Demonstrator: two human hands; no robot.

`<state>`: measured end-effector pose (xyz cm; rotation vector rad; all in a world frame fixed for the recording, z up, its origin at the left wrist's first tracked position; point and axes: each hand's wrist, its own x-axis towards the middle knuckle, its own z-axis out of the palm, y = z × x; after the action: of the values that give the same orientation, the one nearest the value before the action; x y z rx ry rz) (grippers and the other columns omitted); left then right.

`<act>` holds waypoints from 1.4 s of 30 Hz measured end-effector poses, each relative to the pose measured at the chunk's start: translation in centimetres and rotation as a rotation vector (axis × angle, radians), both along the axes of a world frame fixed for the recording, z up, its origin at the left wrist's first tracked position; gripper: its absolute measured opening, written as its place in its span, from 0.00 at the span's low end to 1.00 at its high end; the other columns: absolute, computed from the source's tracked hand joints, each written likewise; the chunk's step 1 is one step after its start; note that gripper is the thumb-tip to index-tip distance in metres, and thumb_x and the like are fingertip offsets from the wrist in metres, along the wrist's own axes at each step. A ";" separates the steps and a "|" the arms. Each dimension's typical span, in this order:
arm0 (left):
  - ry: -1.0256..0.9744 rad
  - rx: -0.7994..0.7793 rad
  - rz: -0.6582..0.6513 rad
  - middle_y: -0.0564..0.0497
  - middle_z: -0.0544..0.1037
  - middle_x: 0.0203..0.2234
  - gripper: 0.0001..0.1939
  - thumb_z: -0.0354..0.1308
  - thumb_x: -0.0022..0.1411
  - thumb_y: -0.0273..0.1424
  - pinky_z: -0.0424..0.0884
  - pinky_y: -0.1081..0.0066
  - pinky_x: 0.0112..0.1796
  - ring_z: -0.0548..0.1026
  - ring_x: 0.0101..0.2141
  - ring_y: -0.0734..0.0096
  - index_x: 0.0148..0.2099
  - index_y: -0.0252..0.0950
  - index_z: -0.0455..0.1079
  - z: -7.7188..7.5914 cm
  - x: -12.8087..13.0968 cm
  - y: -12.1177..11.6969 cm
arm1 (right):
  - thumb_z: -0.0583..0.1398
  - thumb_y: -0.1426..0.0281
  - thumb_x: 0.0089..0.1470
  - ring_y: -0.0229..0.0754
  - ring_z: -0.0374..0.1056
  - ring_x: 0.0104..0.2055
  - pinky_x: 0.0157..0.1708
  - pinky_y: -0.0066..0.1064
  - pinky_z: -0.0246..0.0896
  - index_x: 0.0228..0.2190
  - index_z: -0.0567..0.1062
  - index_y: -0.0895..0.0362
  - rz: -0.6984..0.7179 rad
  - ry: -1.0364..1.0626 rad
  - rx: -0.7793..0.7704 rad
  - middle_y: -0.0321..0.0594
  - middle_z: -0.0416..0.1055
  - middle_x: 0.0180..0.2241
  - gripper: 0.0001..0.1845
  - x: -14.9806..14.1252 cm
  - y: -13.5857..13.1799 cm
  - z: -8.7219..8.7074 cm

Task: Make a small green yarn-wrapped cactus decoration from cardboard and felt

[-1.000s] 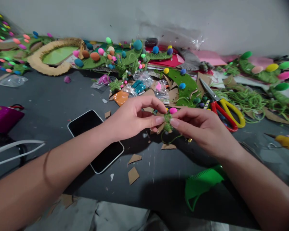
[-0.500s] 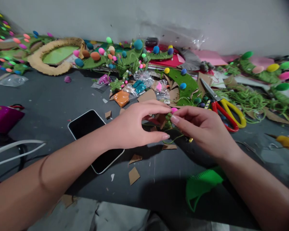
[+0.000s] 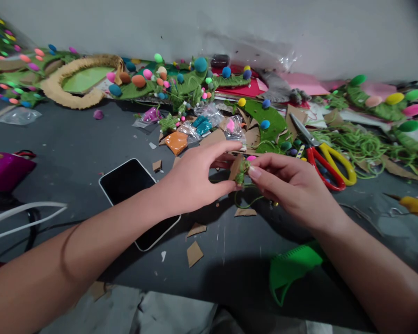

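My right hand (image 3: 292,185) pinches a small cardboard piece wrapped in green yarn (image 3: 243,172) between thumb and fingertips. From it a thin green strand curves down over the dark table. A bright pink ball (image 3: 251,158) shows just above my right thumb; whether it is attached to the piece I cannot tell. On the other side of the piece, my left hand (image 3: 197,174) is curved with thumb and fingers apart. Its thumb tip comes close to the piece's lower edge, and contact is unclear. Some left fingers are partly hidden behind the cardboard.
Beneath my left forearm lies a phone (image 3: 130,178). Scissors (image 3: 325,160) with red and yellow handles rest beside green yarn (image 3: 355,146). Decorated green pieces (image 3: 190,86) and small plastic bags line the back. Cardboard scraps (image 3: 195,253) and a green plastic tool (image 3: 292,264) lie nearer.
The wrapped piece has turned, so its flat brown cardboard side now shows. My left hand has shifted slightly, its fingers lifting off the top of the piece.
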<state>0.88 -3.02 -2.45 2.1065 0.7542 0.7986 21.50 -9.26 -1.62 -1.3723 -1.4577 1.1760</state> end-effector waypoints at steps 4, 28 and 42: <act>-0.078 -0.097 -0.033 0.44 0.80 0.51 0.23 0.66 0.58 0.27 0.77 0.57 0.53 0.80 0.49 0.60 0.57 0.38 0.73 -0.3 0.1 0.3 | 0.64 0.57 0.59 0.33 0.61 0.24 0.23 0.27 0.56 0.37 0.78 0.55 0.018 0.034 0.004 0.34 0.70 0.26 0.14 0.0 -0.1 -0.1; 0.275 0.235 -0.177 0.50 0.81 0.39 0.08 0.61 0.60 0.26 0.73 0.70 0.40 0.79 0.39 0.67 0.42 0.39 0.77 1.1 -0.3 0.3 | 0.62 0.61 0.60 0.43 0.70 0.33 0.34 0.34 0.62 0.33 0.81 0.52 0.183 -0.490 0.221 0.39 0.77 0.32 0.10 2.1 0.9 0.3; 0.381 0.434 0.145 0.52 0.76 0.30 0.03 0.61 0.59 0.26 0.68 0.71 0.34 0.75 0.34 0.69 0.37 0.36 0.75 1.9 -0.3 -0.7 | 0.59 0.70 0.61 0.41 0.71 0.32 0.33 0.32 0.65 0.35 0.78 0.54 0.003 -0.595 0.456 0.39 0.77 0.33 0.06 -0.7 -0.8 0.3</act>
<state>0.63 -3.71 -0.57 2.6652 1.0142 0.6891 20.78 -10.04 -1.29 -1.4427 -1.9831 0.3867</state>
